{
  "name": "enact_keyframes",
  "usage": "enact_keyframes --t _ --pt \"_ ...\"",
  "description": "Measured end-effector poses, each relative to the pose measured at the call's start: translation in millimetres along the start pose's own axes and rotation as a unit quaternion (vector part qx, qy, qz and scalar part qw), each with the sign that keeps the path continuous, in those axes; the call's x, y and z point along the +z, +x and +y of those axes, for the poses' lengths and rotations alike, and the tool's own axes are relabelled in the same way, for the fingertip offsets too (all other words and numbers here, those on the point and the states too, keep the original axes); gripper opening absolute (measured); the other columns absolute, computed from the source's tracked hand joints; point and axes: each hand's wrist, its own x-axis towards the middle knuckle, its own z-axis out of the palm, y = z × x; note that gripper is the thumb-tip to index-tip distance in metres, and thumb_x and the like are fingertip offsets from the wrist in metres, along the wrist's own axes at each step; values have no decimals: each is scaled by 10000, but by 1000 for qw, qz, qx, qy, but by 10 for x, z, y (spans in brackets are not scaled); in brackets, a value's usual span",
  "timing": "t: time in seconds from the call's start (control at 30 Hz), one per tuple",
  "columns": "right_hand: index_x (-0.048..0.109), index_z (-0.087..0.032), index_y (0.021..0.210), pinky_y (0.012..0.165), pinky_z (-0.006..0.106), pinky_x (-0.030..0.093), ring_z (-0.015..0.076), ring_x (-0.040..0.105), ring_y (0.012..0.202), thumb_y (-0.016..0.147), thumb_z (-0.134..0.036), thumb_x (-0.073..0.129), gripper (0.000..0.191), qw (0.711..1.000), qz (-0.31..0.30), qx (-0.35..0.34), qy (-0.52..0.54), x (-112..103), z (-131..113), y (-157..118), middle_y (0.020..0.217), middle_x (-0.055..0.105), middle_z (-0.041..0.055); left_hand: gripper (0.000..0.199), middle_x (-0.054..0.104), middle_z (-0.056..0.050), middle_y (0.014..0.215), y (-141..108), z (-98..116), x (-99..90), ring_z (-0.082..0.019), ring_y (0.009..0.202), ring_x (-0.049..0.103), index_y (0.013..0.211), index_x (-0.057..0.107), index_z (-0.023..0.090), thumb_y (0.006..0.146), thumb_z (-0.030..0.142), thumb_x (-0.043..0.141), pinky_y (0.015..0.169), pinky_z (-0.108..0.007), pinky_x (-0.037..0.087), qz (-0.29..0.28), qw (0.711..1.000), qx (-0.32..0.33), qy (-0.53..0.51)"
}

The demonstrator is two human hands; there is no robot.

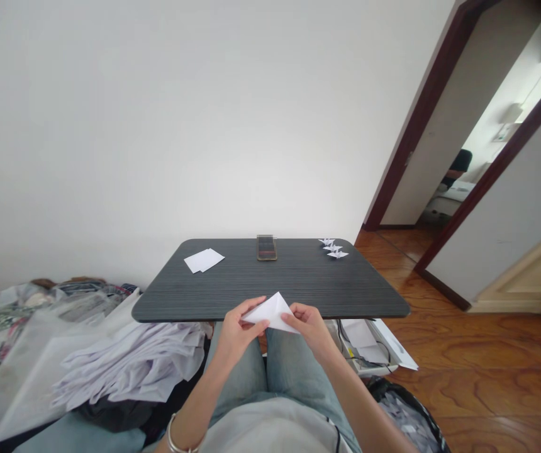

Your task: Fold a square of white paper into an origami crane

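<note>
My left hand [246,321] and right hand [301,318] meet at the near edge of the dark table [270,283], thumbs on top, pinching a folded white paper [275,311] between them. Both forearms reach in from below, angled inward, and the paper's peak points toward the far side. Ahead, the tabletop lies open up to the phone [267,248] at the far edge; white sheets [204,260] sit far left, three paper cranes [333,248] far right. The wall [251,126] rises just behind. I can't read any writing on the phone.
</note>
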Motion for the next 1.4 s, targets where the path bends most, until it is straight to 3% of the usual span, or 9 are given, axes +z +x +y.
enact_keyframes --t 0.1,0.23,0.4,0.5,0.77,1.13,1.4 --pt "552 -171 551 446 202 265 87 421 444 641 -371 710 271 1000 17 -11 22 48 -12 -35 501 555 -43 454 572 -3 745 7 -5 -2 -115 630 557 1040 593 159 611 243 715 571 -214 495 55 998 12 -30" --pt "583 -169 593 460 202 285 96 449 463 649 -366 705 239 1000 -6 -7 25 103 -32 -77 546 593 -30 403 554 9 743 12 -7 14 -127 661 573 972 582 163 605 263 717 560 -225 510 88 993 -4 -77" --pt "653 -153 729 501 236 373 148 534 535 639 -428 694 292 1000 -17 5 3 123 -23 -66 644 652 14 307 611 -20 743 17 -14 30 -142 680 588 851 604 136 601 271 719 560 -228 513 72 996 -13 -52" --pt "659 -138 717 510 243 401 162 550 557 635 -471 681 343 1000 -1 -3 -26 117 -12 -51 619 639 18 267 633 -26 738 13 -25 29 -142 663 596 801 615 129 598 268 720 559 -229 507 75 996 -11 -47" --pt "644 -155 754 514 273 467 158 544 530 670 -467 663 324 999 35 0 5 121 0 -46 614 617 11 377 680 -29 728 -7 -39 17 -127 655 614 943 647 130 582 199 735 642 -223 488 54 997 -12 -56" --pt "629 -173 805 519 268 478 162 572 536 704 -455 636 299 999 26 -15 12 148 -13 -53 610 611 -9 385 656 -6 642 46 -73 46 -119 585 611 927 639 118 572 221 745 593 -231 521 79 993 -25 -84" --pt "621 -150 789 457 243 441 139 536 483 713 -422 639 284 998 39 -33 -38 137 -3 -38 597 588 -2 357 687 -31 708 46 -66 66 -131 634 637 919 647 118 596 240 736 583 -219 534 79 992 -24 -95"
